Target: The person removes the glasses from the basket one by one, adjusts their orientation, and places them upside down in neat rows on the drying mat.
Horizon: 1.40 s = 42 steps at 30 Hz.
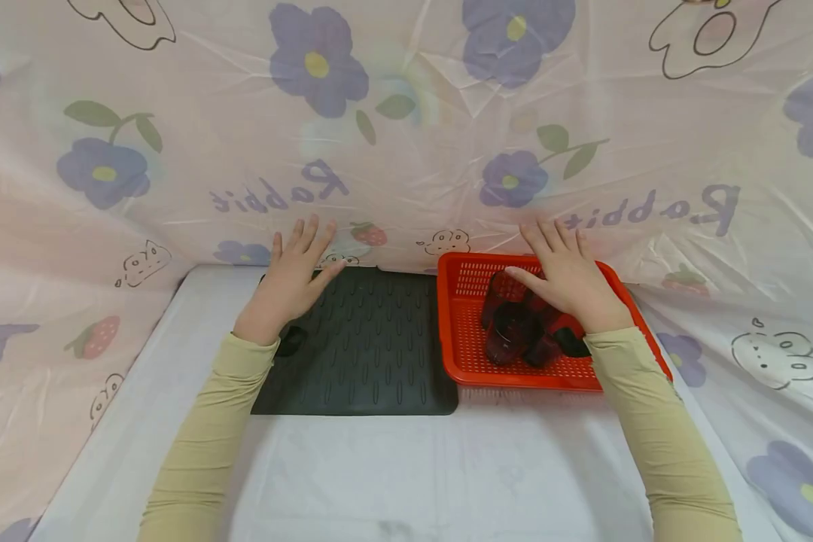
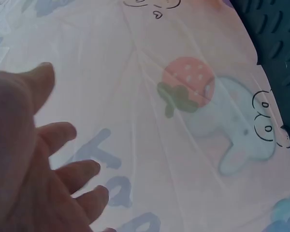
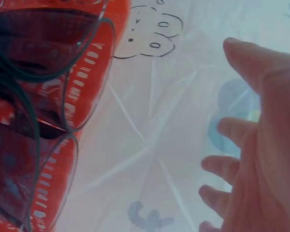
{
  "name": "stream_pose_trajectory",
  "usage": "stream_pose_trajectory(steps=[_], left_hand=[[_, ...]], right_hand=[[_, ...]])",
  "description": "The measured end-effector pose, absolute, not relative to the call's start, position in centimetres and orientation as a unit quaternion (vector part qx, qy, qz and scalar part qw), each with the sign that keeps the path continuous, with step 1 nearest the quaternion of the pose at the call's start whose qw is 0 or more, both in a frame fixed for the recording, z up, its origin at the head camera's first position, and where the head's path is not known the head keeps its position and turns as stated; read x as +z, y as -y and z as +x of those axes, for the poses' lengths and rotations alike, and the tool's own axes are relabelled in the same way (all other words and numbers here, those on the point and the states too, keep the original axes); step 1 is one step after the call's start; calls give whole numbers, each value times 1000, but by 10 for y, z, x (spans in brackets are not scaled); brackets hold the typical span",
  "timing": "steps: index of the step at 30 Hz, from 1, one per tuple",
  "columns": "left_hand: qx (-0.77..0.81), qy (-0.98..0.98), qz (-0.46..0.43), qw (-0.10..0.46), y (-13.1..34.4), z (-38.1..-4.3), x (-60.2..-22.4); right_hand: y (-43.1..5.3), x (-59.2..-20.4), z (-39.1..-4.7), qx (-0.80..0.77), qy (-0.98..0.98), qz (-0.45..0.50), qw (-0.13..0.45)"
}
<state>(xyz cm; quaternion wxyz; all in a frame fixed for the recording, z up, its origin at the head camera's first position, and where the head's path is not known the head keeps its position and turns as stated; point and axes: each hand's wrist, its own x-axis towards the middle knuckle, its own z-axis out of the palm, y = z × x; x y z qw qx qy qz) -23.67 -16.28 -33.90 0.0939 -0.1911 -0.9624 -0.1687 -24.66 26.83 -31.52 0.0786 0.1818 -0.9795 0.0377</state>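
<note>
My left hand [image 1: 291, 278] is held with fingers spread over the left edge of a dark ribbed mat [image 1: 379, 346], holding nothing. In the left wrist view its fingers [image 2: 63, 137] stand apart in front of the printed sheet. Above the red plastic basket [image 1: 466, 369] my right hand [image 1: 572, 275] is spread, also with nothing in it. Several dark see-through cups [image 1: 508, 335] lie together in the basket, partly hidden by that hand. The right wrist view shows clear rims of the cups [image 3: 34, 77] close up, to the side of the hand.
A white cloth [image 1: 406, 474] covers the table in front of the mat and basket. Behind and at both sides rises a pale sheet [image 1: 406, 150] printed with flowers, rabbits and strawberries. The basket stands against the mat's right side, near the back sheet.
</note>
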Motion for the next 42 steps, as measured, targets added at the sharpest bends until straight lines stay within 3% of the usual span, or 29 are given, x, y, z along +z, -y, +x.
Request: stream_pose_trajectory(steps=[17, 42], left_hand=[[-366, 893, -212, 155, 183, -226, -342], [-627, 756, -181, 48, 201, -219, -357]], right_hand=[[-282, -303, -230, 121, 962, 226, 95], [-306, -319, -200, 302, 933, 177, 89]])
